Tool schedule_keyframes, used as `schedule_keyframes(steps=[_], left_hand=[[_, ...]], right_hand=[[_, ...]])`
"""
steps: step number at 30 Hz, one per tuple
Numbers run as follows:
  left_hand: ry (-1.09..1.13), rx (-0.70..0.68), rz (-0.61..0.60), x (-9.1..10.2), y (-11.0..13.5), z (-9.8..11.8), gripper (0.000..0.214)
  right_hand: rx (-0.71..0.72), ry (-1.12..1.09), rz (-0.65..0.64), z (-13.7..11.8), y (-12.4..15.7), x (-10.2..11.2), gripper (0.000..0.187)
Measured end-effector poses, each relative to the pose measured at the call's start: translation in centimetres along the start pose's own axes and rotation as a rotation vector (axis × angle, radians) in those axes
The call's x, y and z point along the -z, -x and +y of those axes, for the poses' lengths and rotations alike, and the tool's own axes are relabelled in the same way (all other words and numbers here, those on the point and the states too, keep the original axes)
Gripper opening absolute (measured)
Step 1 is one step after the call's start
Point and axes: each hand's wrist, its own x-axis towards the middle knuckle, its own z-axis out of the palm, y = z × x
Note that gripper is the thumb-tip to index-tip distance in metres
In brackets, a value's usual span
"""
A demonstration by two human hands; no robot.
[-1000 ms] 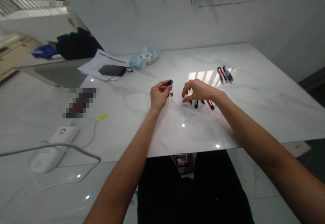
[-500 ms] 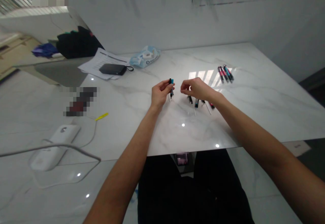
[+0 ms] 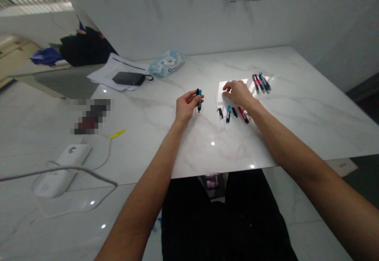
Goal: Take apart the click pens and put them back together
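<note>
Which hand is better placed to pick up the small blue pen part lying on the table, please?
Probably the right hand: it holds nothing that I can see and is close to the blue pen part. The left hand is farther away and already grips two pen parts.

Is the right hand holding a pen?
No, the right hand shows open fingers with nothing in them, near the red pen.

Past the pens (image 3: 199,100) in your left hand (image 3: 186,109), a narrow gap runs to your right hand (image 3: 238,94), with a white stick (image 3: 215,100) lying in it; the pen row (image 3: 232,115) blocks passage toward the table edge (image 3: 219,167).
</note>
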Motion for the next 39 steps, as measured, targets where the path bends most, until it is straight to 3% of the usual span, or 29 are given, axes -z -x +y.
schedule_keyframes(steps=[2,7,14,20,23,26,29,33,39], left_hand=[[0.003,-0.009,0.005,0.0,0.0,0.0,0.041],[-0.017,-0.012,0.017,0.0,0.0,0.2,0.044],[0.012,-0.013,0.037,0.0,-0.2,0.2,0.044],[-0.009,-0.009,0.053,0.1,-0.4,0.0,0.04],[-0.015,-0.011,0.051,0.1,-0.5,0.0,0.04],[-0.009,-0.005,0.051,0.1,-0.4,0.0,0.038],[-0.015,0.006,0.044,0.0,-0.2,0.0,0.035],[-0.032,-0.002,-0.004,-0.1,-0.1,0.1,0.033],[-0.052,-0.069,-0.106,-0.6,0.4,0.3,0.037]], right_hand=[[-0.02,0.04,0.026,-1.4,0.1,0.0,0.019],[-0.118,0.165,-0.002,-5.0,0.0,-1.3,0.046],[-0.149,0.206,-0.077,-6.8,-1.9,-2.4,0.025],[-0.214,0.127,-0.082,-7.6,-2.9,-2.5,0.03],[-0.18,0.077,-0.077,-7.6,-2.9,-2.0,0.025],[-0.078,-0.036,-0.022,-6.7,-2.7,-0.8,0.015],[-0.003,-0.246,0.005,-5.1,-2.2,0.6,0.017],[-0.037,-0.614,-0.076,-3.1,-0.6,1.6,0.034],[-0.131,-1.066,-0.166,-2.7,1.7,0.9,0.038]])
